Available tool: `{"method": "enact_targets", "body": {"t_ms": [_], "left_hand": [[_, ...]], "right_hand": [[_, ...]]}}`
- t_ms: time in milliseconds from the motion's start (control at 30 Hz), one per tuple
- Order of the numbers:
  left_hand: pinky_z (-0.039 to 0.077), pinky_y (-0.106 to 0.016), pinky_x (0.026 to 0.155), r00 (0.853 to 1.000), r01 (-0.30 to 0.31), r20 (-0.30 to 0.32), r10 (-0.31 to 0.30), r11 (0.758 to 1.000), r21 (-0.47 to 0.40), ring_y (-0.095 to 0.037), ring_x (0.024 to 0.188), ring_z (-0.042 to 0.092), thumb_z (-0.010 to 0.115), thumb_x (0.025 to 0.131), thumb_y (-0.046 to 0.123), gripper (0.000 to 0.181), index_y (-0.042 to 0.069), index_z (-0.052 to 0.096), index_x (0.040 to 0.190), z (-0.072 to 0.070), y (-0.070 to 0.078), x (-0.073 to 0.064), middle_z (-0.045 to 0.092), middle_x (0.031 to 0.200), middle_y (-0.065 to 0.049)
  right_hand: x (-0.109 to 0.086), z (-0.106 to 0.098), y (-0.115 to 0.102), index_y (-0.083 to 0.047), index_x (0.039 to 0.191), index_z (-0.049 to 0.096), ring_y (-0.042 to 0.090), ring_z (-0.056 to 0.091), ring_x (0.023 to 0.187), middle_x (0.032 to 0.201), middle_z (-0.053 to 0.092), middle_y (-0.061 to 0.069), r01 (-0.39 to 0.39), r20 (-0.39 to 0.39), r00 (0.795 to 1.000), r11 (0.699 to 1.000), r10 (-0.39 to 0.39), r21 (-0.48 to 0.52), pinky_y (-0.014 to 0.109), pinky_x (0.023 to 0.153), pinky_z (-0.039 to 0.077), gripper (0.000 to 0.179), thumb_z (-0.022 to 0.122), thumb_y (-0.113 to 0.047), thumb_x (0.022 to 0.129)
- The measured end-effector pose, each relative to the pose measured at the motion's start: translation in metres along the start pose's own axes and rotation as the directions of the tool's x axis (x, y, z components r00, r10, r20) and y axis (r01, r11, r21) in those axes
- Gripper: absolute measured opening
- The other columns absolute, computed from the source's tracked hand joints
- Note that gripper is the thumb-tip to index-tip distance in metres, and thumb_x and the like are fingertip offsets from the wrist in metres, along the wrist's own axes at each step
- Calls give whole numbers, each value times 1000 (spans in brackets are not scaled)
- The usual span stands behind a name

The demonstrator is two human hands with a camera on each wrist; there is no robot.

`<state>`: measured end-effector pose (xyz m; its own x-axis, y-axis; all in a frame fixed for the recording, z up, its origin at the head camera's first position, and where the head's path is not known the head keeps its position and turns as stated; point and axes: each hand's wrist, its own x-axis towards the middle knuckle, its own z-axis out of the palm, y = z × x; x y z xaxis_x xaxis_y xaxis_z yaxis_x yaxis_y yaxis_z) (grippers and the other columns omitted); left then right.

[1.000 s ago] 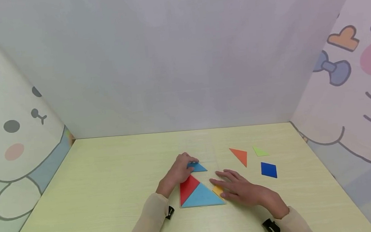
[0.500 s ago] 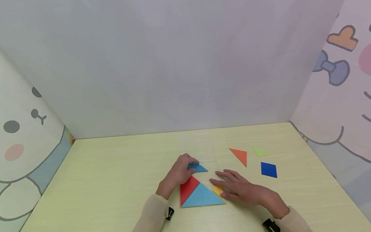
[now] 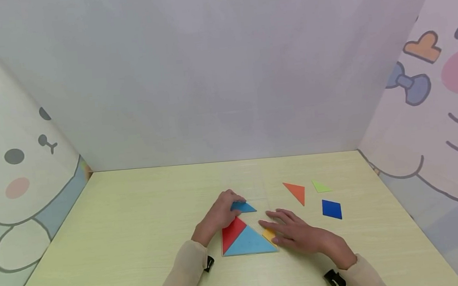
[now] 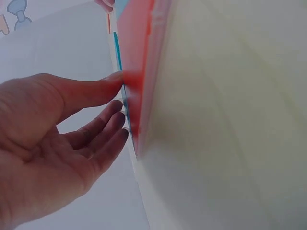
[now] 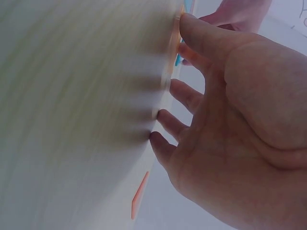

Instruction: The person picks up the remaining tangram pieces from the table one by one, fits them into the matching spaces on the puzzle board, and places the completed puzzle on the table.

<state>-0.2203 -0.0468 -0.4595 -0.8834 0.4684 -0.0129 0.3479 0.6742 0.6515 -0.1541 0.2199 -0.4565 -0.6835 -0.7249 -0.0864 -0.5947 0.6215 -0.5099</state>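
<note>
The fingers of the left hand (image 3: 220, 209) cover the left end of the blue triangle (image 3: 245, 207), and below its thumb the red piece (image 3: 234, 231) loses its upper corner; past those fingertips a pale outline (image 3: 244, 183) is too faint to make out. The right hand (image 3: 298, 234) hides part of the yellow piece (image 3: 268, 234) beside its thumb. In the left wrist view, the red piece runs off the top edge above the thumb.

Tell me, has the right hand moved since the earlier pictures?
No. In the head view, the right hand sits in the same place against the table's far edge, with no shift to either side, nearer or farther.
</note>
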Motion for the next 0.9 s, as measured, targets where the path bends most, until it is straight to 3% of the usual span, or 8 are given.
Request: {"method": "enact_targets", "body": {"t_ms": [367,600,900], "left_hand": [[56,-42,96,1000,24,-2,-24,1000,13,-28,113,55,71,94,-1,33,1,70,128,-2,2,-3,60,116,-12],[55,-44,98,1000,-7,-30,7,1000,-15,-30,119,54,70,97,7,36,4,67,133,-4,-4,-8,62,124,-11],[55,-46,96,997,-60,-43,60,998,14,-31,115,58,75,94,10,33,2,69,125,-7,-9,-17,66,122,-13]], "right_hand": [[0,-1,-3,-14,158,41,47,28,144,160,33,23,-9,2,1000,1000,9,-1,70,108,36,52,51,-29,109],[0,-3,-3,-13,158,40,48,27,144,161,32,24,-4,9,1000,1000,4,0,70,109,35,53,50,-29,109],[0,-1,-1,-12,158,40,48,27,144,161,32,24,0,4,1000,1000,0,7,71,108,34,53,51,-30,109]]}}
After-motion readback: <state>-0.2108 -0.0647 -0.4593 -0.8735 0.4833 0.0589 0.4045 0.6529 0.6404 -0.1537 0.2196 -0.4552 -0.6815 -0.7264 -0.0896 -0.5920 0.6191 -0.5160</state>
